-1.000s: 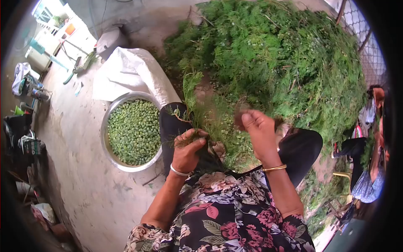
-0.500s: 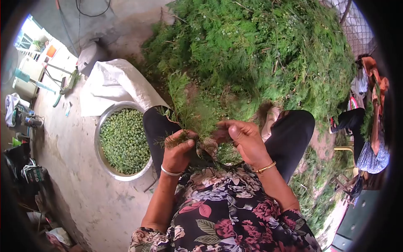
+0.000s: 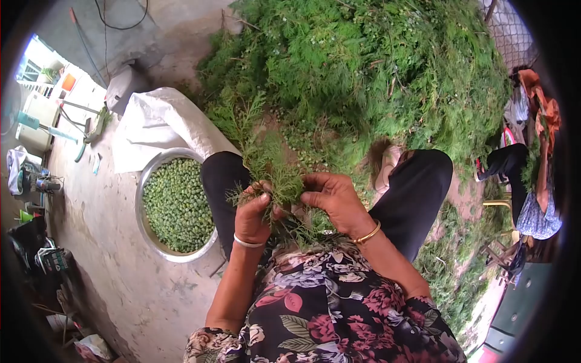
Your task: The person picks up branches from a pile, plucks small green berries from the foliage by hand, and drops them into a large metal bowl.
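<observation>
A leafy evergreen sprig point(image 3: 275, 172) stands up between my hands, over my lap. My left hand point(image 3: 253, 215) is closed around its stems, thumb on top. At the sprig's right side is my right hand point(image 3: 336, 202), with thumb and forefinger pinched together at the foliage; whatever lies between those fingertips is too small to make out. Left of my knee stands a metal basin point(image 3: 143, 227) holding a heap of small round green cones point(image 3: 178, 206).
A large pile of cut evergreen branches point(image 3: 363, 72) fills the floor ahead. Behind the basin lies a white sack point(image 3: 163, 121). Another person's dark-trousered leg point(image 3: 508, 160) shows at the right. More loose greenery point(image 3: 448, 272) covers the floor at lower right.
My right hand has moved slightly left and come in to the sprig, its fingers now pinched at the foliage. My left hand keeps its hold on the stems.
</observation>
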`<state>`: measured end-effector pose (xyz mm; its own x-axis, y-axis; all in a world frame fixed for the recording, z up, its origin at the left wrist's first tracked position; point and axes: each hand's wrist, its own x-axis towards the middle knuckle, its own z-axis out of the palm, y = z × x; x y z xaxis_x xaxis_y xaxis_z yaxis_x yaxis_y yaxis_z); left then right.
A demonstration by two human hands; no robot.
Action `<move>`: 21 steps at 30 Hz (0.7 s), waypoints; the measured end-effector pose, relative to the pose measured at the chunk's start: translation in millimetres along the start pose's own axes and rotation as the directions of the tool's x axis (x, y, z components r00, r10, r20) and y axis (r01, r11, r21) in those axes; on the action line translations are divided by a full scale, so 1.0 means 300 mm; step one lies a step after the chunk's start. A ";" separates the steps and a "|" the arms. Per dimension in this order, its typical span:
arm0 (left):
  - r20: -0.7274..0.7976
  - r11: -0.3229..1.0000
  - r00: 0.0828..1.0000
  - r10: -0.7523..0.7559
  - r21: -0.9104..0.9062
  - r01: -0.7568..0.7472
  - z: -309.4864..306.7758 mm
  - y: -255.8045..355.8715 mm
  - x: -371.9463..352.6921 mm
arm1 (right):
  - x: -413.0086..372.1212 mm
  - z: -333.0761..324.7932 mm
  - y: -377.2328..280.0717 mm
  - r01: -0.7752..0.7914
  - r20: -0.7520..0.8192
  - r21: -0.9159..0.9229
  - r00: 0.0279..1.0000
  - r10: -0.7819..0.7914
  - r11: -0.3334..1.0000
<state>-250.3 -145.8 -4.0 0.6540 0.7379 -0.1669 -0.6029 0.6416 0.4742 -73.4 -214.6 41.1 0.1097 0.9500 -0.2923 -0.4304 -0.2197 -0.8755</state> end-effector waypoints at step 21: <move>0.051 0.960 0.996 -0.069 -0.269 0.081 -0.014 -0.039 -0.006 | 0.031 -0.044 0.145 0.186 0.296 -0.472 0.954 -0.044 0.862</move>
<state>-246.4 -153.8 -13.0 0.7169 0.6798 -0.1548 -0.6488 0.7318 0.2088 -79.5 -218.3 -4.7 -0.1412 0.9818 -0.1268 0.0722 -0.1175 -0.9904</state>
